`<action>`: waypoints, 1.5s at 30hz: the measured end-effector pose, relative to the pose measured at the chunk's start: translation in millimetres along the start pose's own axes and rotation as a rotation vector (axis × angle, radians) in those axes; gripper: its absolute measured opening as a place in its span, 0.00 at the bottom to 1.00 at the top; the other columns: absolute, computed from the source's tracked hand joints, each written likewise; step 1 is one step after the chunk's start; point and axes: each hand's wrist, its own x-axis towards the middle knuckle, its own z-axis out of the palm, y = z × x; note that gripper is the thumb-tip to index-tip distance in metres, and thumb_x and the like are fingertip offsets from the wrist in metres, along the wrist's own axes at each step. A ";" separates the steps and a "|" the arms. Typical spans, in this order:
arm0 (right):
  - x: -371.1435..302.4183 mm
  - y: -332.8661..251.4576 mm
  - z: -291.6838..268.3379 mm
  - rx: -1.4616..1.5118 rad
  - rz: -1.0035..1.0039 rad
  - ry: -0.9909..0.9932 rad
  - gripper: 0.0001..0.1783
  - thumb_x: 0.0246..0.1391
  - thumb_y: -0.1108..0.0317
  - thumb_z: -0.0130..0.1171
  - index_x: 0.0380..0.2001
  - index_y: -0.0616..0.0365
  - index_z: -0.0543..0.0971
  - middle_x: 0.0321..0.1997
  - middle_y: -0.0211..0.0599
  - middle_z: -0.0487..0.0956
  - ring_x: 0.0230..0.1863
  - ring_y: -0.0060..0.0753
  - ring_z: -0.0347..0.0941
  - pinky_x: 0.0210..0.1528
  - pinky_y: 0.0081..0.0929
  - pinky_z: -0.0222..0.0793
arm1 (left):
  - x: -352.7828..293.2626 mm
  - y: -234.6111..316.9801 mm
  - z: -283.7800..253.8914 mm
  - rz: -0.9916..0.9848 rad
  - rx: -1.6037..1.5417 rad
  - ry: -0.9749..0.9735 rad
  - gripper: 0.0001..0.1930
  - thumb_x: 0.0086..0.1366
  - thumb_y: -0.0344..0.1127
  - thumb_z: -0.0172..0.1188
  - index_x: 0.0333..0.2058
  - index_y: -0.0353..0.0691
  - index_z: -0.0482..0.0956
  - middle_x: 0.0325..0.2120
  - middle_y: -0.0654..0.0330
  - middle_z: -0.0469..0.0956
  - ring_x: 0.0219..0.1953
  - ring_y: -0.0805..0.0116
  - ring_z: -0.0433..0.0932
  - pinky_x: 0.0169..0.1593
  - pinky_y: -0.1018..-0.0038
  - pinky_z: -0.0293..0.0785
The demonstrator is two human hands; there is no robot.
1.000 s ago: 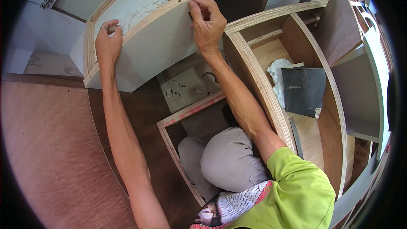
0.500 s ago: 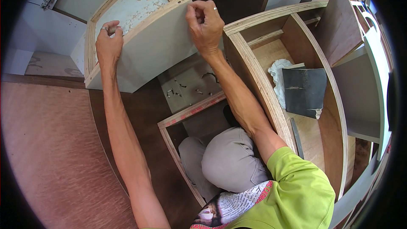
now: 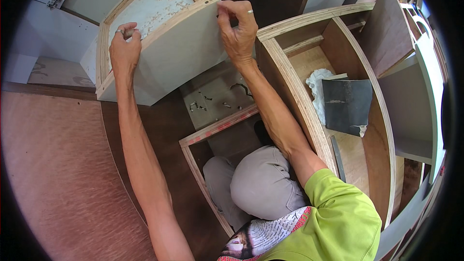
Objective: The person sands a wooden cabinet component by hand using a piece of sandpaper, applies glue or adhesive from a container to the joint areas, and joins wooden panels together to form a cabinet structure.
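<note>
A pale grey wooden box (image 3: 169,58) with a bare wood rim stands in front of me, its white inner panel (image 3: 157,5) blotched with brown. At the box's near left rim, my left hand (image 3: 124,53) is closed. A small tan piece shows between its thumb and fingers, too hidden to name. My right hand (image 3: 239,36) is beside the box's right front corner, thumb and forefinger pinched together. Whatever is in that pinch, if anything, is too small to tell.
At right, a plywood cabinet frame (image 3: 299,101) holds dark sandpaper (image 3: 347,106), a crumpled white cloth (image 3: 316,92) and a thin grey strip (image 3: 338,158). A wooden frame (image 3: 217,130) surrounds my knees. A reddish board (image 3: 58,164) lies at left. Dark scraps (image 3: 198,105) litter a grey panel.
My right hand has shifted slightly right along the corner of the box. My left hand stays at the rim, nearly unmoved.
</note>
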 end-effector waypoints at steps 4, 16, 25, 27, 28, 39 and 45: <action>1.5 1.9 -0.7 0.056 0.045 -0.014 0.13 0.47 0.81 0.61 0.36 0.54 0.79 0.30 0.31 0.74 0.27 0.26 0.72 0.30 0.24 0.69 | 0.1 -1.9 1.9 -0.002 -0.018 0.006 0.16 0.62 0.39 0.56 0.46 0.39 0.80 0.39 0.51 0.83 0.47 0.58 0.80 0.52 0.68 0.72; 2.2 5.8 -3.8 0.025 -0.005 -0.034 0.13 0.46 0.79 0.62 0.36 0.53 0.79 0.30 0.32 0.74 0.28 0.26 0.73 0.31 0.24 0.71 | -0.8 1.6 0.6 -0.017 -0.022 -0.001 0.16 0.62 0.38 0.56 0.46 0.39 0.79 0.38 0.51 0.83 0.45 0.59 0.81 0.51 0.69 0.72; 0.0 6.3 -3.6 0.023 -0.024 -0.035 0.14 0.47 0.79 0.64 0.38 0.54 0.78 0.32 0.34 0.74 0.28 0.28 0.73 0.32 0.25 0.71 | 0.4 -0.9 1.9 0.003 -0.018 0.007 0.16 0.62 0.38 0.56 0.46 0.39 0.80 0.39 0.51 0.83 0.42 0.59 0.82 0.50 0.69 0.72; 0.1 7.0 -3.7 0.022 -0.030 -0.035 0.14 0.47 0.79 0.64 0.38 0.54 0.79 0.31 0.34 0.75 0.28 0.28 0.73 0.32 0.25 0.71 | 0.5 -1.5 2.2 0.011 -0.018 0.009 0.16 0.62 0.38 0.56 0.46 0.39 0.80 0.39 0.51 0.83 0.42 0.59 0.82 0.50 0.69 0.73; 0.7 6.0 -3.3 0.024 -0.021 -0.030 0.14 0.47 0.79 0.64 0.38 0.54 0.79 0.31 0.33 0.75 0.28 0.28 0.73 0.31 0.25 0.71 | 0.6 -2.4 2.0 0.012 -0.024 0.006 0.16 0.62 0.38 0.56 0.46 0.39 0.79 0.39 0.51 0.83 0.42 0.59 0.82 0.50 0.69 0.73; 9.0 2.5 -5.1 -0.298 -0.199 0.039 0.10 0.42 0.73 0.68 0.30 0.49 0.80 0.29 0.26 0.74 0.32 0.29 0.71 0.40 0.30 0.60 | -1.0 0.7 0.6 0.008 -0.028 -0.003 0.16 0.62 0.38 0.55 0.46 0.39 0.79 0.39 0.51 0.83 0.44 0.59 0.81 0.50 0.69 0.72; 9.0 1.8 3.2 -0.347 -0.184 0.041 0.09 0.44 0.72 0.65 0.30 0.52 0.76 0.28 0.28 0.72 0.33 0.32 0.68 0.39 0.33 0.59 | -1.5 2.0 -0.1 -0.017 -0.027 -0.013 0.16 0.62 0.37 0.55 0.46 0.39 0.79 0.39 0.51 0.83 0.43 0.58 0.81 0.50 0.69 0.72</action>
